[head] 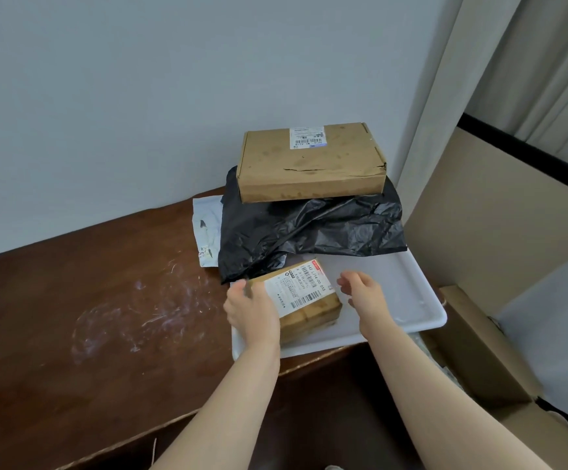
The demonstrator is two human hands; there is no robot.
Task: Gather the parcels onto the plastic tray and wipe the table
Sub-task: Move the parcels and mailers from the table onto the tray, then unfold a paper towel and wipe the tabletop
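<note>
- Where the dark wooden table point(72, 334) fills the left side, whitish smears point(133, 317) streak its top.
- A crumpled white mailer bag point(206, 232) lies further back on the table, partly tucked under the next parcel.
- A black plastic parcel point(309, 228) sprawls across the far end of the white plastic tray point(411, 293), its left edge hanging over the mailer bag.
- A large cardboard box point(309, 161) with a white label sits on top of the black parcel, close to the wall.
- The left hand point(250, 310) grips the left end of a small cardboard box point(313, 308), fingers curled over its far corner.
- That small box, label up, is in the tray's near left part; whether it rests fully on the tray floor cannot be told.
- The right hand point(360, 290) hovers just beside the box's right end, fingers relaxed and spread, not touching it.
- An open cardboard carton point(479, 354) stands to the right of the tray, below a pale curtain point(472, 79).
</note>
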